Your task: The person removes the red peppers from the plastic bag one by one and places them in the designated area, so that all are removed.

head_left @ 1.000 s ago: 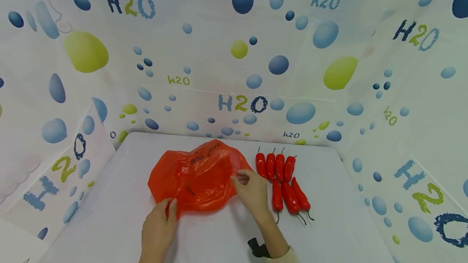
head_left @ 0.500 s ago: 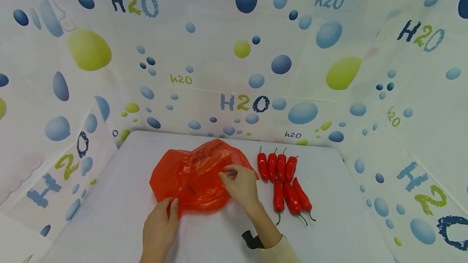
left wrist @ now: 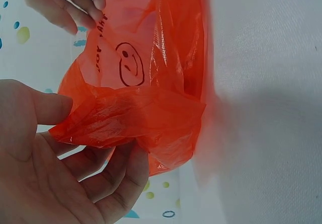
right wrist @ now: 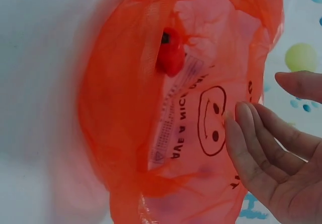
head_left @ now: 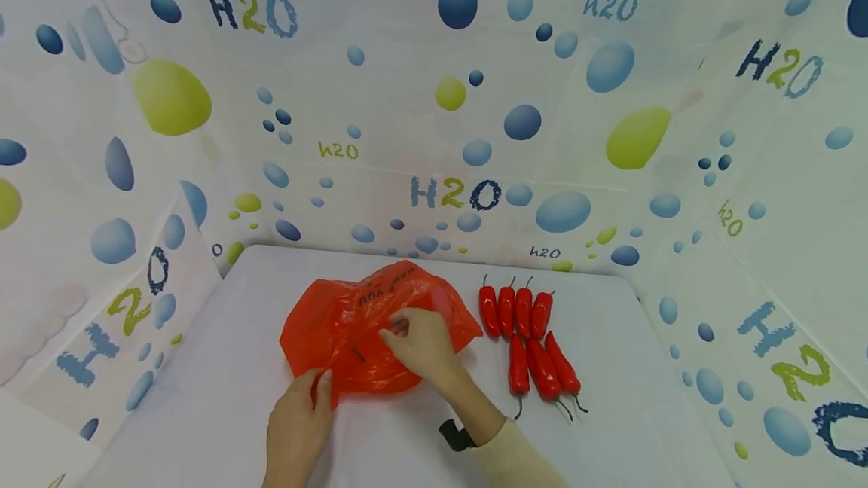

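Observation:
An orange-red plastic bag [head_left: 366, 322] with black print lies spread on the white table. Its near left edge is pinched by my left hand [head_left: 298, 416], thumb on one side and curved fingers on the other in the left wrist view. Over the bag's right part is my right hand [head_left: 423, 345], holding nothing, its thumb apart from loosely bent fingers. Through the bag's mouth, the right wrist view shows a red chili pepper [right wrist: 172, 53] inside, partly hidden by the orange plastic [right wrist: 115, 88].
Right of the bag, several red chili peppers [head_left: 505, 311] lie in a back row, stems pointing away. Three more [head_left: 542, 369] lie in front, stems toward me. A white sheet with printed drops [head_left: 380, 111] walls the table at the back and sides.
My right hand has moved left, from beside the peppers at the bag's right edge to over the bag, its thumb and fingers empty. My left hand stays at the bag's edge.

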{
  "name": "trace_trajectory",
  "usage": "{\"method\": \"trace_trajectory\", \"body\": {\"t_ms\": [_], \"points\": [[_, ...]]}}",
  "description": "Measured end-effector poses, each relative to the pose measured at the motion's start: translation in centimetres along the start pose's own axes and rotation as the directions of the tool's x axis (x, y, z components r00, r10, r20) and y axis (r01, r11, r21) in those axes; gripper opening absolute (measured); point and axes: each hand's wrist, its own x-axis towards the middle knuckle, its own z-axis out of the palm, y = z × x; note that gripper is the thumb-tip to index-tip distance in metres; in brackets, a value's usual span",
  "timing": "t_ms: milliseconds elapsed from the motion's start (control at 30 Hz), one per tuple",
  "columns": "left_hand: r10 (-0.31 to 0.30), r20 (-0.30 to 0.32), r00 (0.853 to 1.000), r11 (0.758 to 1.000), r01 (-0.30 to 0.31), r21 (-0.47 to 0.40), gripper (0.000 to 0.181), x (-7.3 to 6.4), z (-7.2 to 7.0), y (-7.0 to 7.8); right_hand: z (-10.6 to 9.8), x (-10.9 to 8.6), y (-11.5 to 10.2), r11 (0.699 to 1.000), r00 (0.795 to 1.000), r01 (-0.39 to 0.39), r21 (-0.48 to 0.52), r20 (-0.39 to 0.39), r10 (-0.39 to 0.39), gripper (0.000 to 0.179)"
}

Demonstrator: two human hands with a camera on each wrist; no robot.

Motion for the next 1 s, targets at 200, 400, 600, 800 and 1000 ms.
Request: {"method": "trace_trajectory", "body": {"t_ms": [200,400,600,800,1000], "points": [[0.007,-0.021,1.0,1.0,-0.007,0.001,0.038,-0.2,-0.2,-0.2,1.3,0.8,-0.4,0.993,0.998,0.038,-0.11,0.058,-0.032,0.031],[0.02,-0.049,0.999,1.0,-0.02,-0.001,0.037,-0.2,-0.3,-0.2,2.3,1.2,-1.5,0.985,0.989,0.025,-0.17,0.149,0.0,0.045],[-0.001,-0.027,1.0,1.0,0.001,0.007,0.038,-0.2,-0.3,-0.5,2.7,1.9,-2.7,0.971,0.975,0.042,-0.237,0.223,0.012,0.052],[0.004,-0.061,0.998,1.0,-0.004,-0.005,0.036,-0.3,-0.4,-0.5,2.9,3.0,-3.3,0.953,0.965,0.047,-0.299,0.258,0.033,0.049],[0.01,-0.062,0.998,1.0,-0.01,-0.005,0.036,-0.4,-0.5,-0.4,3.9,3.8,-3.0,0.958,0.943,0.006,-0.288,0.319,0.09,0.031]]}}
